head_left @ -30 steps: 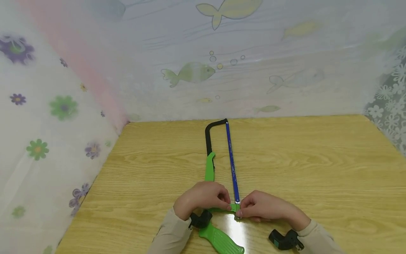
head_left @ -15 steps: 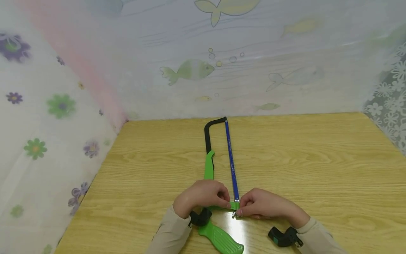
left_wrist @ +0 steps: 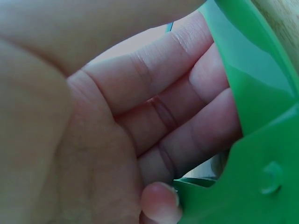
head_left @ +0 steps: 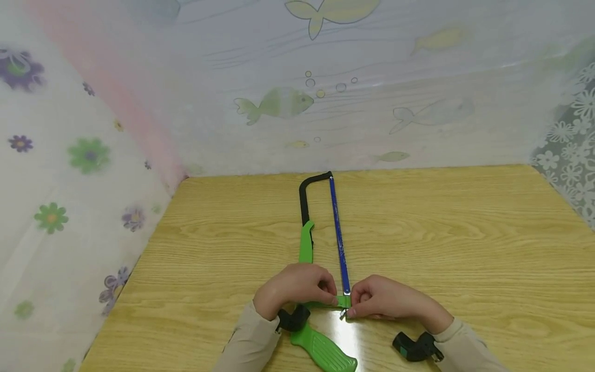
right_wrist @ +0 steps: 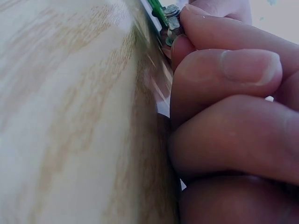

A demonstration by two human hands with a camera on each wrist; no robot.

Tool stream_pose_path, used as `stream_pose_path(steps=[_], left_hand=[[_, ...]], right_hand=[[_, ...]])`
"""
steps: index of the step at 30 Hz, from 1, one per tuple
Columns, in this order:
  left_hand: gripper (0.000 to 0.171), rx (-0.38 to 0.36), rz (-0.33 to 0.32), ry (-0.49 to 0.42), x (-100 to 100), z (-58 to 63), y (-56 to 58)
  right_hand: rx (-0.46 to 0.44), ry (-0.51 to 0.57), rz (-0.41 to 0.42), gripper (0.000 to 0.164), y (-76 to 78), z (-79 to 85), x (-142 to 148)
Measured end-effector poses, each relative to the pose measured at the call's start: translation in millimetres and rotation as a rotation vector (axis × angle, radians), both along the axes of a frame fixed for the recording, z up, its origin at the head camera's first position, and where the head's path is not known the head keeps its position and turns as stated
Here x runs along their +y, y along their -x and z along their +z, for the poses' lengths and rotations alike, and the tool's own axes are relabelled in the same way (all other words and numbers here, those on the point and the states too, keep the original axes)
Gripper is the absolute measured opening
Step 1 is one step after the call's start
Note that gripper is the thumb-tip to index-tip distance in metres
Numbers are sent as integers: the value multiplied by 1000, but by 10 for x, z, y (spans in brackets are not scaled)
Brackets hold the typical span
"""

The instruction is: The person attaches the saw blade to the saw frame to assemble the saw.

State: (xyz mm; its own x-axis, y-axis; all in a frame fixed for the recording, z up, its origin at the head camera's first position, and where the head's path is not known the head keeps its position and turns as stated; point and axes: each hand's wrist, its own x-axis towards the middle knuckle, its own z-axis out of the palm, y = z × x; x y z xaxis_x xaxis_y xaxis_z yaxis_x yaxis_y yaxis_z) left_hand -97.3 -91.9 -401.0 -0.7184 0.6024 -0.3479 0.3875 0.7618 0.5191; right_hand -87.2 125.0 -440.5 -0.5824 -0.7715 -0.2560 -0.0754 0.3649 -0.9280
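Observation:
A hacksaw (head_left: 306,245) lies on the wooden table, with a black front bow, a green frame and a blue blade (head_left: 339,237) fixed along its right side. My left hand (head_left: 297,285) grips the green crosspiece near the handle; in the left wrist view its fingers curl against the green frame (left_wrist: 261,93). Thumb and forefinger of my right hand (head_left: 392,298) pinch a small metal wing nut (head_left: 343,314) at the blade's near end. The right wrist view shows the wing nut (right_wrist: 173,27) at those fingertips. Below the left wrist, the ribbed green handle (head_left: 325,352) points toward me.
The wooden table (head_left: 465,232) meets a wall sheet printed with fish (head_left: 283,102) at its far edge. A flower-printed sheet (head_left: 51,217) hangs along the left. Black wrist cameras, such as the right one (head_left: 416,347), sit at both cuffs.
The wing nut has turned, so one wing now sticks out to the left of the right thumb. Both hands stay in place on the hacksaw; the head view has shifted slightly.

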Motion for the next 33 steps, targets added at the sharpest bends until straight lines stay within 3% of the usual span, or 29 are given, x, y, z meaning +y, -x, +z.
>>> stream_pose_path(steps=[33], left_hand=[[8, -10, 5, -7, -6, 1, -10]], right_hand=[[-2, -37, -11, 34, -21, 22, -21]])
